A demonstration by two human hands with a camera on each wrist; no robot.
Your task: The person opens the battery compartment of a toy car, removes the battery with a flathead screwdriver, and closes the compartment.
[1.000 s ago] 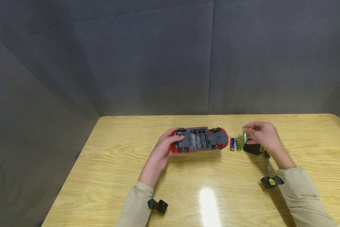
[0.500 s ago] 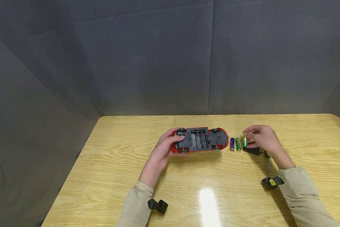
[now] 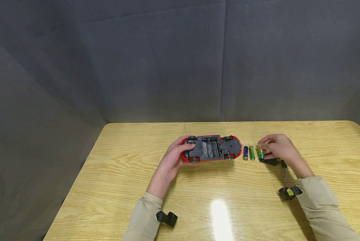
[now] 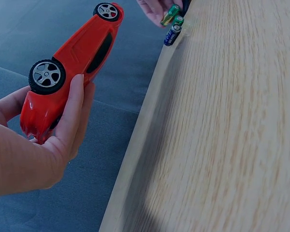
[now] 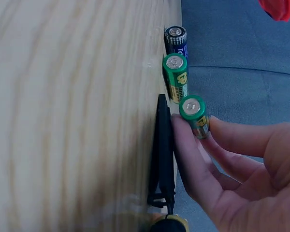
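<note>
Head view: wooden table (image 3: 137,174) w/ a red toy car (image 3: 211,148) lying belly-up at centre, battery bay open. Left hand (image 3: 173,160) grips the car's rear end, fingers curled round the body. Right hand (image 3: 277,149) pinches a green battery (image 3: 260,152) btwn thumb and fingertips, just above a black cover (image 3: 268,161), next to a 2nd green battery (image 3: 251,153) and a blue battery (image 3: 245,153), both flat on the table right of the car. Screwdriver (image 3: 284,169) by the wrist.
</note>
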